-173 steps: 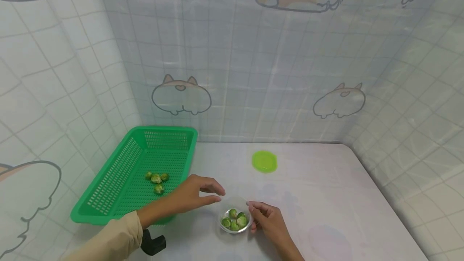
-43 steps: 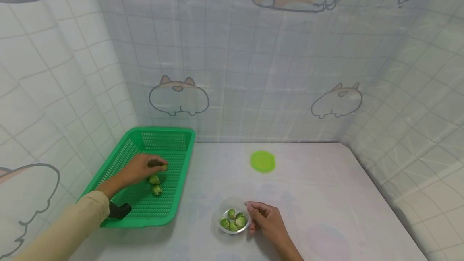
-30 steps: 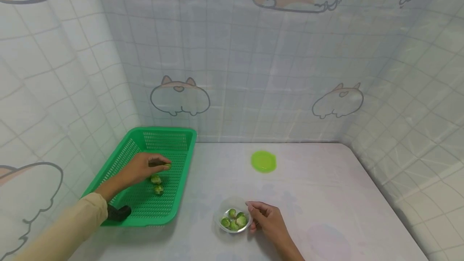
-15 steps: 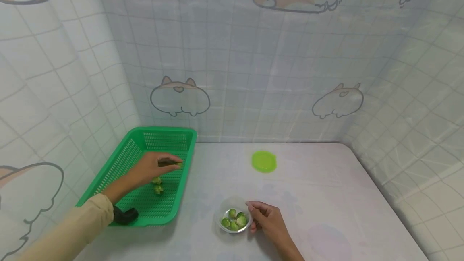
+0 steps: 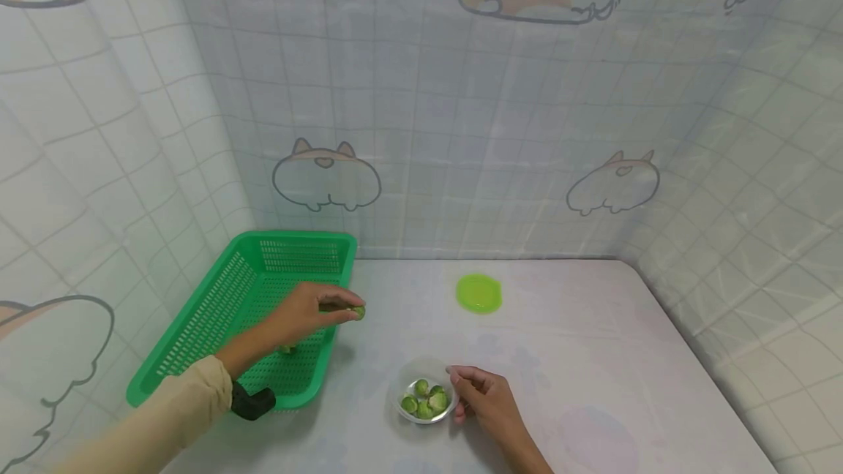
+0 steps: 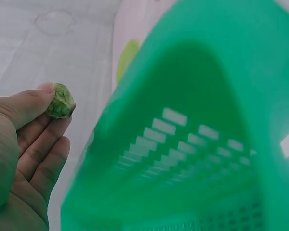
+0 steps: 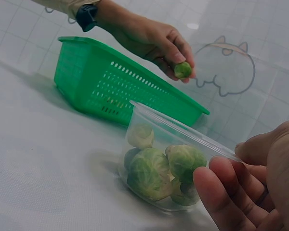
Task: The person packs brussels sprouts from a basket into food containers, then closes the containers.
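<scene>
Green sprout (image 7: 183, 70) pinched in left hand (image 5: 309, 311), now right of basket (image 5: 242, 297), one fewer inside; cup (image 7: 161, 126) pinched in right hand (image 5: 486, 395).

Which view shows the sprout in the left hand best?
The left wrist view: the sprout, pinched by the left hand, appears largest there. The right wrist view shows it smaller; the head view, tiny and partly covered.

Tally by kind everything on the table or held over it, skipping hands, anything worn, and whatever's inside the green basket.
Green basket: 1
Clear cup: 1
Lime-green disc: 1
Brussels sprouts: 6 (5 in the cup, 1 pinched in the left hand)
Total: 9
</scene>
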`<state>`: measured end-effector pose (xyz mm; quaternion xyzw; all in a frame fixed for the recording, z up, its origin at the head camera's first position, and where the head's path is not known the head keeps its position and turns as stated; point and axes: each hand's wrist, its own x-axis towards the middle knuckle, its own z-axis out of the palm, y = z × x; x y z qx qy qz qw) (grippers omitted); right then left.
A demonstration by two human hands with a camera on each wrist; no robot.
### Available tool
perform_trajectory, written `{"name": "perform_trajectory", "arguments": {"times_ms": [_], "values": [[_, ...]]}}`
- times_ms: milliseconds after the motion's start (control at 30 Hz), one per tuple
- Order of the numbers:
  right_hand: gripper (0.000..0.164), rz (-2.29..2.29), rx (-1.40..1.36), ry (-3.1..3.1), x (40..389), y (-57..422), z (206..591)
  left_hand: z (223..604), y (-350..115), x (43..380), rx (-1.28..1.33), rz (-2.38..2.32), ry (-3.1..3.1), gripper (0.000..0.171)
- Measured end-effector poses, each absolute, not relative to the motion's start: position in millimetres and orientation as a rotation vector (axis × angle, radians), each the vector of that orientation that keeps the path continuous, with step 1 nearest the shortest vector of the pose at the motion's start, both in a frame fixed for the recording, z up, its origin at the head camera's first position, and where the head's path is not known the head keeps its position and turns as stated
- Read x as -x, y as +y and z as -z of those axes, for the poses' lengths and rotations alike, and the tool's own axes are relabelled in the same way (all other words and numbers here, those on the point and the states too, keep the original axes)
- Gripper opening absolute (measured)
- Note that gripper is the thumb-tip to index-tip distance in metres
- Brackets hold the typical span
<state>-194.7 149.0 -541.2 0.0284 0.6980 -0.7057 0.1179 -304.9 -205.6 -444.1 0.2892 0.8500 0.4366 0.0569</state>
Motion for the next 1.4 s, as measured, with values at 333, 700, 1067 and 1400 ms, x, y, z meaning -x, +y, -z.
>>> {"name": "perform_trajectory", "arguments": {"times_ms": [333, 700, 1067, 1400], "values": [[0.042, 2.060, -0.068, 2.049, 195, 150, 543, 447, -162, 291, -1.057, -1.327, 2.471, 0.021], [0.042, 2.056, -0.059, 2.063, 196, 150, 546, 455, -120, 276, -1.086, -1.335, 2.287, 0.018], [0.044, 2.061, -0.040, 2.052, 195, 150, 545, 463, -86, 265, -1.128, -1.212, 2.285, 0.015], [0.040, 2.070, -0.028, 2.058, 195, 151, 546, 477, -66, 261, -1.307, -1.014, 2.300, 0.017]]}}
